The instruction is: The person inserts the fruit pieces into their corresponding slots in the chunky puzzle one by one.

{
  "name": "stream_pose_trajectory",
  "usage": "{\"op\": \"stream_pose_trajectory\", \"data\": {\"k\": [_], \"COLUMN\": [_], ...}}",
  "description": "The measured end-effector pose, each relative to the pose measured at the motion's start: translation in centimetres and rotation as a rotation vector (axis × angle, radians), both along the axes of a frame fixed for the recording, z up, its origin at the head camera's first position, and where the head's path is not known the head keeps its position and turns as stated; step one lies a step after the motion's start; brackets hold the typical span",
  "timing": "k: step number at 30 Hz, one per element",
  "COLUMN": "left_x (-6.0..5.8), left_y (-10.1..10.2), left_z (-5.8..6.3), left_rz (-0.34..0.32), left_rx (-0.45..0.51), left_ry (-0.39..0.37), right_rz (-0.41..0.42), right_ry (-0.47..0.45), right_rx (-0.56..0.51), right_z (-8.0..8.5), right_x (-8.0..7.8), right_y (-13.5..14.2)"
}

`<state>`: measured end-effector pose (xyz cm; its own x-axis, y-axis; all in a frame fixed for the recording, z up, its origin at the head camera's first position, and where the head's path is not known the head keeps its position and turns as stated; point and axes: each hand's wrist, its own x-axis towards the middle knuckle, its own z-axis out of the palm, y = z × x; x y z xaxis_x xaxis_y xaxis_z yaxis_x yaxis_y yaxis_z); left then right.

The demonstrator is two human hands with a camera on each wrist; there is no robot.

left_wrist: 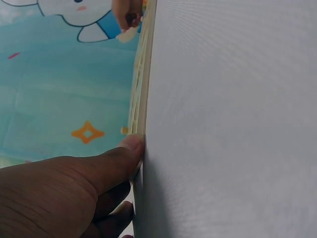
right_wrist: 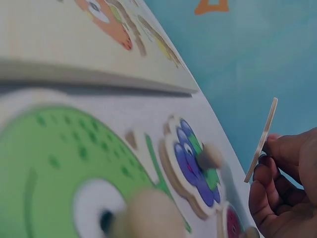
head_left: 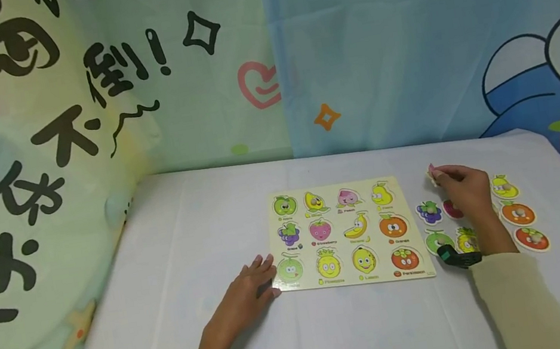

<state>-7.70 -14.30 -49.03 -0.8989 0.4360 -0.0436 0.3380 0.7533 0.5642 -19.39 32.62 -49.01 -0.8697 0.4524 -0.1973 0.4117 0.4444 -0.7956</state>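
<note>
My right hand (head_left: 464, 189) is over the far right of the table, pinching a thin flat wooden puzzle piece (right_wrist: 262, 139) between thumb and fingers. The piece shows pink in the head view; in the right wrist view it is edge-on, its picture hidden. My left hand (head_left: 248, 288) rests at the left side of the fruit puzzle board (head_left: 344, 249), fingers spread and fingertips at its edge. In the left wrist view its thumb (left_wrist: 131, 144) lies against that edge. The pale board carries rows of fruit pictures with small printed labels.
Right of the board lie several loose fruit pieces with knobs: grapes (head_left: 429, 212), a green melon (head_left: 437, 239), a pineapple (head_left: 466, 240), a pear (head_left: 504, 187), an orange (head_left: 517, 213) and a persimmon (head_left: 531, 239). A printed cloth backdrop (head_left: 381, 51) rises behind the white table (head_left: 200, 222).
</note>
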Motion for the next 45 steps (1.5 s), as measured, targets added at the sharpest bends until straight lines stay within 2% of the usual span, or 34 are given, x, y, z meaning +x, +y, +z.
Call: {"op": "stream_pose_trajectory", "data": {"k": [11,21,27,35,45], "left_x": [0.0,0.0,0.0,0.0,-0.1], "left_y": [-0.1,-0.1,0.0,-0.1,-0.1], "left_z": [0.0,-0.1,0.0,-0.1,0.0], "left_rz": [0.005,0.005,0.000,-0.010,-0.004], "left_rx": [-0.005,-0.007,-0.007,-0.001,0.005], "left_ry": [0.000,0.008,0.003,0.010,0.002], "right_rz": [0.035,0.068,0.127,0.256,0.362], "right_ry": [0.040,0.102,0.121,0.215,0.167], "right_rx": [-0.082,-0.055,-0.052,-0.065,-0.024], "right_z": [0.2,0.3,0.5,0.5,0.5], "right_x": [-0.1,-0.1,-0.2,0.1,0.2], "right_y": [-2.2,-4.2,-5.0,-6.2,-8.8]}}
